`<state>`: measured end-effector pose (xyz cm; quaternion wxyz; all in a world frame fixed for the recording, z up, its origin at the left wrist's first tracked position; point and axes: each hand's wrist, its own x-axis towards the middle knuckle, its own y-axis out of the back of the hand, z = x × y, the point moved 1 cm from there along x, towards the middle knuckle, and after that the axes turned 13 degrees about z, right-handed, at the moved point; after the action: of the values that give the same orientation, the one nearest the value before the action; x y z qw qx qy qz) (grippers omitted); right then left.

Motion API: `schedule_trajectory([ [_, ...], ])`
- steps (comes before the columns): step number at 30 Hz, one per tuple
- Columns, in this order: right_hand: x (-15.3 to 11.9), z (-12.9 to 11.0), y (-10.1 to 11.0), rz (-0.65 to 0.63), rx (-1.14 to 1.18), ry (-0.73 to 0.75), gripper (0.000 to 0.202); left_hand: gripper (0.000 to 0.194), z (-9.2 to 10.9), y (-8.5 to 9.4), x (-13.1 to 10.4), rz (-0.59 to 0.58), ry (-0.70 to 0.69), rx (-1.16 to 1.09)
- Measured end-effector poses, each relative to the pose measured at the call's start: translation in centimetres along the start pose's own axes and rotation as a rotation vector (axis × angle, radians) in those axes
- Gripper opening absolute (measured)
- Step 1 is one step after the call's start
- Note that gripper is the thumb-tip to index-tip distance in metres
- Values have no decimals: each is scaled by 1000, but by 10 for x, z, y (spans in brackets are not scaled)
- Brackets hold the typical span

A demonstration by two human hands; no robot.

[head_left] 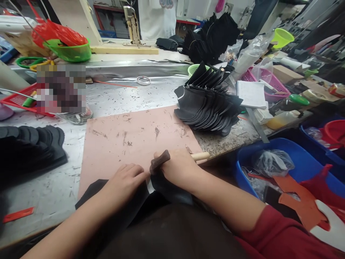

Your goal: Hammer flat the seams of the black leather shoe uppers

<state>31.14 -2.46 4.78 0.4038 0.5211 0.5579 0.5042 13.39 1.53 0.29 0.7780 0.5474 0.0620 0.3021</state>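
My right hand (179, 165) is closed around a hammer; its pale wooden handle (201, 156) sticks out to the right and its dark brown head (160, 162) shows at the left of my fist. The head is close above a black leather-like piece (126, 207) at the near edge of a pink board (118, 136). My left hand (129, 178) rests on this piece with fingers bent and thumb pointing toward the hammer head, holding the piece on the board. A light strip (150, 187) shows on the piece between my hands. Its lower part hangs toward my lap.
Stacked black pieces stand behind the board (210, 108) and at the left (32, 147). A green basket (67, 50), a red basket (18, 100) and a notebook (251, 94) lie around the table. A blue bin (241, 169) holds scraps below right. A person in white (157, 21) stands opposite.
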Motion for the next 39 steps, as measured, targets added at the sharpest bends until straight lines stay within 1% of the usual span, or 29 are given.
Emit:
schedule_trajectory([
  [1,0,0,-1,-3,-12,-7,19,28,-2,0,-1,13,24,-33],
  [3,0,-1,-2,-30,-32,-14,19,26,-5,-2,-4,81,36,-88],
  [6,0,-1,-2,-22,-38,-34,18,25,-8,-6,-9,205,-39,-76],
  [8,-2,-3,-2,19,-17,-50,17,27,-9,-6,-12,228,-87,-22],
  [10,-3,-6,-4,32,-6,-45,16,29,-9,-5,-13,196,-126,39],
  [13,-5,-10,-8,3,-45,-26,18,32,-11,-1,-13,121,-177,85],
  [16,-6,-14,-8,28,-52,-25,19,32,-13,1,-13,135,-197,45],
  [18,-6,-18,-7,17,-37,13,19,31,-14,4,-13,159,-207,22],
  [19,-5,-19,-6,4,-42,35,19,32,-14,5,-14,151,-212,25],
  [21,-4,-23,-4,-23,-71,64,19,36,-15,8,-15,98,-213,47],
  [23,-3,-25,-2,-19,-88,76,18,39,-16,10,-16,42,-190,46],
  [26,-1,-28,-2,-33,-65,119,17,33,-19,12,-18,17,-150,-5],
  [29,0,-27,-4,-66,-77,95,17,32,-23,14,-23,-5,-171,19],
  [31,0,-28,-7,-48,-76,74,17,36,-26,15,-25,-23,-182,43],
  [33,1,-30,-11,-35,-52,86,17,34,-29,16,-28,-19,-173,15],
  [36,3,-35,-15,-78,-35,94,17,30,-35,19,-31,9,-187,-26],
  [39,7,-42,-15,-98,-35,76,19,35,-39,21,-34,-24,-193,-21],
])
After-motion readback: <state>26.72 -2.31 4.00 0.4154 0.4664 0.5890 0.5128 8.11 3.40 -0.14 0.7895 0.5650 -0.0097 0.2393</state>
